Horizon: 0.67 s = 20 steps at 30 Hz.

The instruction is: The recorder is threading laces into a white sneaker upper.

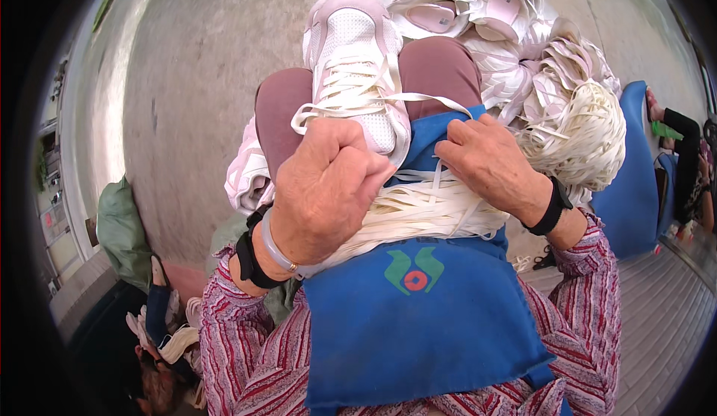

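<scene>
A white and pale pink shoe upper [351, 33] rests between my knees, toe pointing away, with white laces criss-crossed over its front. My left hand [325, 188] is closed at its near end, over the lower left edge; the fingertips are hidden. A lace loop shows just above its knuckles. On the right, my right hand [489, 158] pinches a white shoelace [437, 98] that stretches over from the upper's right side. Below both hands, a bundle of loose white laces [426, 218] lies across my lap, on a blue apron [426, 341].
More shoe uppers [508, 13] are heaped at the far right, beside a large hank of white laces [582, 136]. Another pink-white upper [250, 169] sits by my left knee. A blue chair [631, 192] stands right; a green sack [123, 229] is left. Other people appear at both edges.
</scene>
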### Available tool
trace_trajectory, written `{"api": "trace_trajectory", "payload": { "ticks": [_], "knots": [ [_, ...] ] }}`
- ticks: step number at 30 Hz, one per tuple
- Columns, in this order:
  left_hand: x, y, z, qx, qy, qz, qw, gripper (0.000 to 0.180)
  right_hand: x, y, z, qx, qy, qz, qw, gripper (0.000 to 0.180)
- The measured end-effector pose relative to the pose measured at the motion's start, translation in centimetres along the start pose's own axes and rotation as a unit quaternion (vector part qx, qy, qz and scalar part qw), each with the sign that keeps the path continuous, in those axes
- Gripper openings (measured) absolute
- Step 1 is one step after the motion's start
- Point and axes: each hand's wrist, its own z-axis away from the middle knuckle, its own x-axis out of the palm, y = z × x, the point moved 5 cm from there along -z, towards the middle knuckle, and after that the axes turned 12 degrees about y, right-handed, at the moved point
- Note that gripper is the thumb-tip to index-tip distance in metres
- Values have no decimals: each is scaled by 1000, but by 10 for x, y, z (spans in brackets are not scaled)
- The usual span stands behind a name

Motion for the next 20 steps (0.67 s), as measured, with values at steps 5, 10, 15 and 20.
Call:
{"api": "trace_trajectory", "payload": {
  "ticks": [5, 10, 15, 20],
  "knots": [
    [32, -31, 33, -308, -72, 122, 941, 12, -6, 3, -7, 16, 43, -61, 997, 5],
    [39, -41, 29, -326, -49, 92, 940, 13, -20, 11, -19, 115, 42, -251, 960, 9],
    [46, -50, 26, -335, -48, 76, 938, 12, -9, 12, -12, 82, -39, -251, 964, 13],
    [45, -52, 23, -367, -80, 51, 925, 13, -8, 20, -6, 118, -37, -236, 964, 11]
  ]
}}
